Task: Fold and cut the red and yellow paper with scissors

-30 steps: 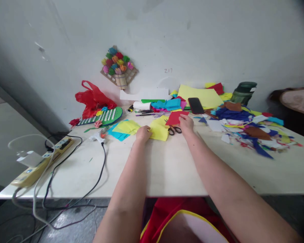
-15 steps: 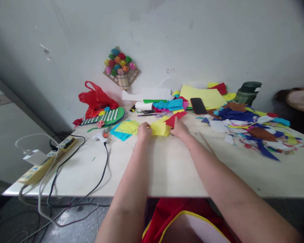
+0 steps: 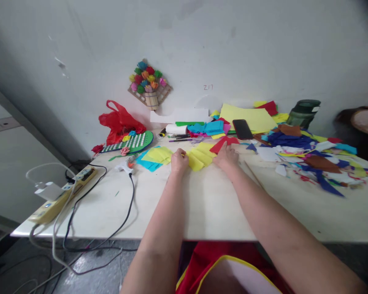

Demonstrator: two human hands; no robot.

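My left hand (image 3: 179, 160) is closed in a pinch on the left edge of a yellow paper sheet (image 3: 200, 157) that lies fanned on the white table (image 3: 202, 200). My right hand (image 3: 227, 157) rests at the sheet's right edge, fingers curled over a red paper piece (image 3: 223, 142) that sticks out beyond them. The scissors seen earlier are hidden under the hand or paper.
Yellow and cyan sheets (image 3: 155, 157) and a glue gun (image 3: 126, 164) lie left of my hands. A phone (image 3: 242, 129) rests on a large yellow sheet behind. Coloured scraps (image 3: 309, 157) spread right. A power strip (image 3: 61, 194) with cables sits at the left edge.
My right hand came down from the red piece by the scissors onto the yellow sheet's right edge, covering the scissors. The yellow sheet now lies more spread out. The left hand stayed.
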